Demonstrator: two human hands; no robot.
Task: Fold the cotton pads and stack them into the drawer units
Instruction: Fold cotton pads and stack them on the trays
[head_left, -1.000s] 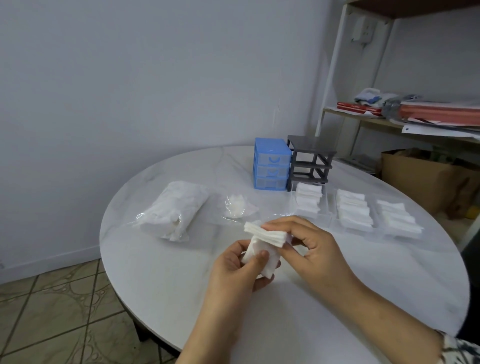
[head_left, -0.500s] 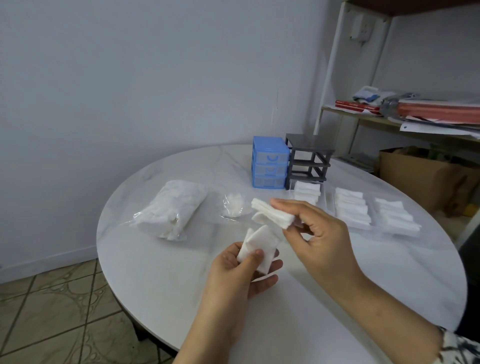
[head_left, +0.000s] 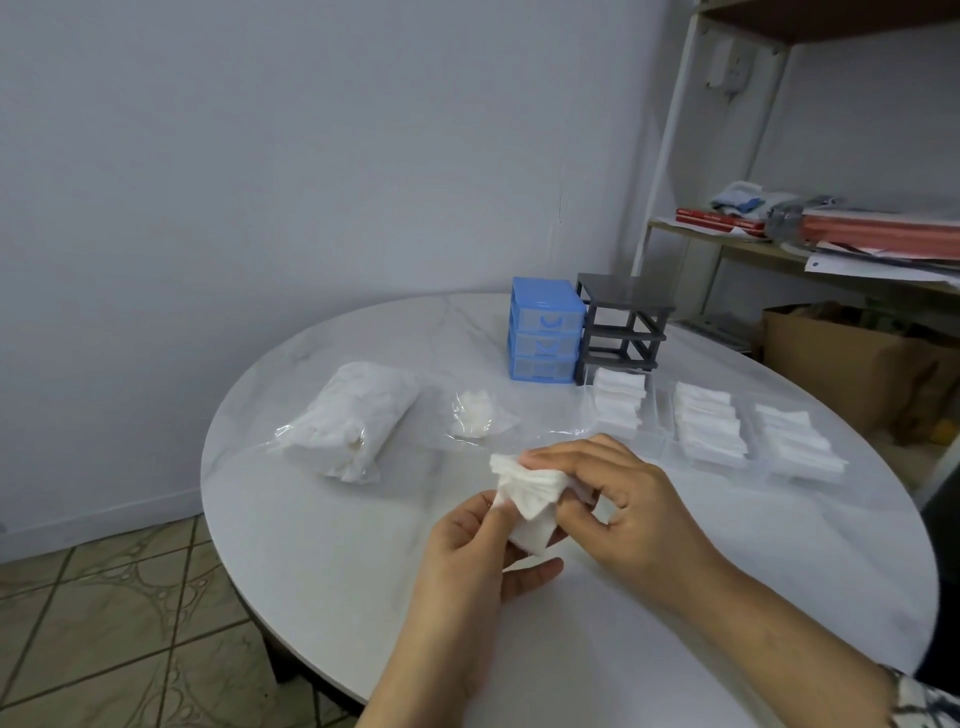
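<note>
White cotton pads (head_left: 527, 486), a small folded bundle, sit pinched between both hands above the near-centre of the round marble bench (head_left: 322, 571). Left hand (head_left: 480, 558) grips from below, right hand (head_left: 618, 501) from the right. 3 clear drawer trays (head_left: 711, 423) lie far-right, nearer the right hand; open bench between.
</note>
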